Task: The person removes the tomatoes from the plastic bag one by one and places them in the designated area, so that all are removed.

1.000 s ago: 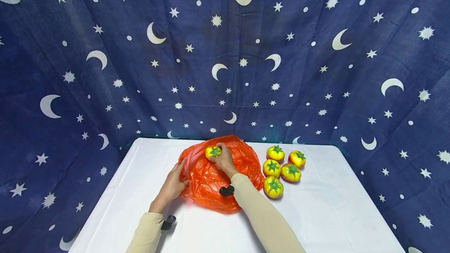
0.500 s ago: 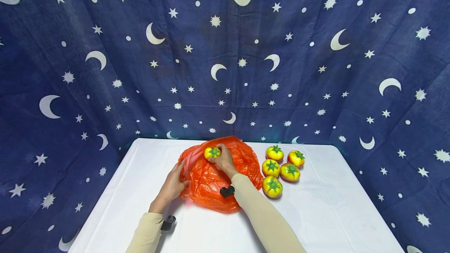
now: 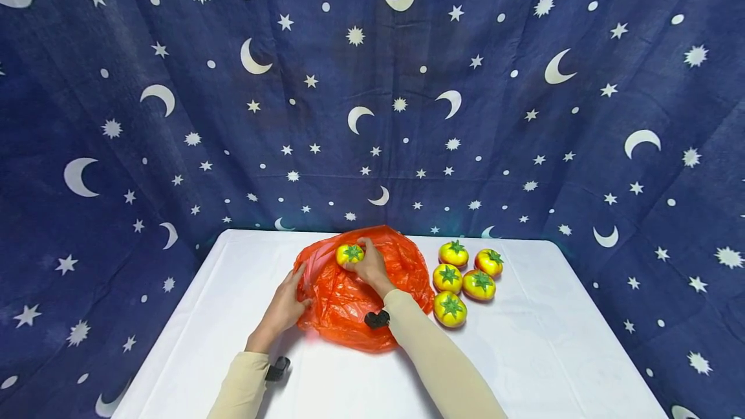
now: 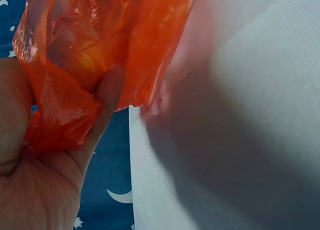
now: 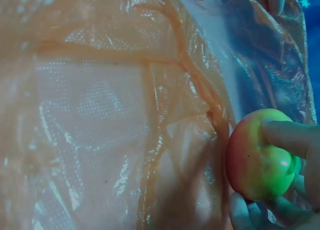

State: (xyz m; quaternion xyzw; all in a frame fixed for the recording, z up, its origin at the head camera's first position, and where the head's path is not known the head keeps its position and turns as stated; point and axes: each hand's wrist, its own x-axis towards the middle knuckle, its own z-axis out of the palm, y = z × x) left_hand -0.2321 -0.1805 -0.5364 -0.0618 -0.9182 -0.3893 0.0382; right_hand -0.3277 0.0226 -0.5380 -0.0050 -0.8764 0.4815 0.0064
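A thin red plastic bag [image 3: 355, 315] lies spread on the table. My left hand [image 3: 285, 302] holds its left edge; in the left wrist view, the thumb [image 4: 111, 85] lies against the film and the bag's edge is bunched between thumb and fingers. My right hand [image 3: 370, 265] grips a yellow-and-red tomato [image 3: 349, 254] with a green leafy top, over the bag's far left part. In the right wrist view, the thumb lies on the upper side of this tomato [image 5: 255, 162] and the fingers curl beneath it.
Several similar tomatoes [image 3: 447, 278] stand grouped just right of the bag. The white-covered table [image 3: 541, 341] ends at a dark blue curtain [image 3: 326, 115] with moons and stars, behind and on both sides.
The head view has shifted very slightly. Both hands, the bag and the held tomato keep nearly the same places.
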